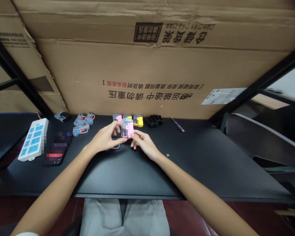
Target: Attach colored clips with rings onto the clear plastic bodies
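Over the table, in front of the row of similar pieces, I hold a small gadget (127,129) of clear and pink plastic. My right hand (143,141) pinches its lower right corner between thumb and fingers. My left hand (107,135) is at its left side, index finger near the top edge and thumb at the bottom. Just under my left hand lies a clear plastic piece (116,146), partly hidden by it. Behind the held gadget stand a pink-and-clear piece (117,117) and a yellow-and-clear piece (138,121).
Several black parts (154,121) and a screwdriver (178,125) lie at the back right. Clear plastic pieces (81,129) are grouped at the back left. A phone (57,149) and a white power strip (33,139) are left. Cardboard (152,68) walls the back.
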The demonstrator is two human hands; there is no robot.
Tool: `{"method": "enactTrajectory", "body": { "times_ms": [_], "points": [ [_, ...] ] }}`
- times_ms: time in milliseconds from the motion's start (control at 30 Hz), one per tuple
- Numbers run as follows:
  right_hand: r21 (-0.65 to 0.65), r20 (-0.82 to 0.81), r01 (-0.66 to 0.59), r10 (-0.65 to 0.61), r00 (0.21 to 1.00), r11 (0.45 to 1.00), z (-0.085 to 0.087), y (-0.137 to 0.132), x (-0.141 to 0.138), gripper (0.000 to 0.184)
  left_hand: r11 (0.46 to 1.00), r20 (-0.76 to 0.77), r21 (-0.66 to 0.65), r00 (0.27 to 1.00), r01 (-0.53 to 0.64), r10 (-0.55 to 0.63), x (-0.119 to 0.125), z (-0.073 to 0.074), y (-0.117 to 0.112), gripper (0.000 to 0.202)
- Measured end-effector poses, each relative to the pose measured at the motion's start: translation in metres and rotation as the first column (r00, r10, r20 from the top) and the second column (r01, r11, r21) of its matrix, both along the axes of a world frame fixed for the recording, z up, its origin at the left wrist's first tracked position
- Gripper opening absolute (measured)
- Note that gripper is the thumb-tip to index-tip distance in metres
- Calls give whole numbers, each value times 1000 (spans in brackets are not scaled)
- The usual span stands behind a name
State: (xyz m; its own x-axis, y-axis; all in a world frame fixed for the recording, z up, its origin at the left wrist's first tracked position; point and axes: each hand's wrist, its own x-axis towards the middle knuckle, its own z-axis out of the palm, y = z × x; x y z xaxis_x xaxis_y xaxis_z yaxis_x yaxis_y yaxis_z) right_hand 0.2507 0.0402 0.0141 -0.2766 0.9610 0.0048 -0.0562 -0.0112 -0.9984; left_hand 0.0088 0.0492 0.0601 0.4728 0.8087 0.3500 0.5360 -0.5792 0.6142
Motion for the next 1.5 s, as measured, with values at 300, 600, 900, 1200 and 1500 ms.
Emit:
{"method": "enactTrajectory", "body": {
  "times_ms": [300,600,900,1200,1500],
  "points": [
    [34,17,16,-17,1000,999,-3,-2,-2,57,979,317,-195,949,59,6,-8,-13,20,57],
    [21,7,-19,18,1000,1000,-8,1,-1,48,928,-94,-97,931,-361,352,-59,-36,55,48],
    [69,119,-92,83,989,993,-5,-2,-2,37,928,-344,228,868,-294,359,-50,-30,42,38],
    [491,408,74,-304,861,868,4,15,29,25,970,-352,107,905,-217,241,-50,-43,47,62],
    [633,734,-83,-562,381,770,-11,49,98,50,998,-261,-45,964,33,-44,-30,6,18,34]
  ]
}}
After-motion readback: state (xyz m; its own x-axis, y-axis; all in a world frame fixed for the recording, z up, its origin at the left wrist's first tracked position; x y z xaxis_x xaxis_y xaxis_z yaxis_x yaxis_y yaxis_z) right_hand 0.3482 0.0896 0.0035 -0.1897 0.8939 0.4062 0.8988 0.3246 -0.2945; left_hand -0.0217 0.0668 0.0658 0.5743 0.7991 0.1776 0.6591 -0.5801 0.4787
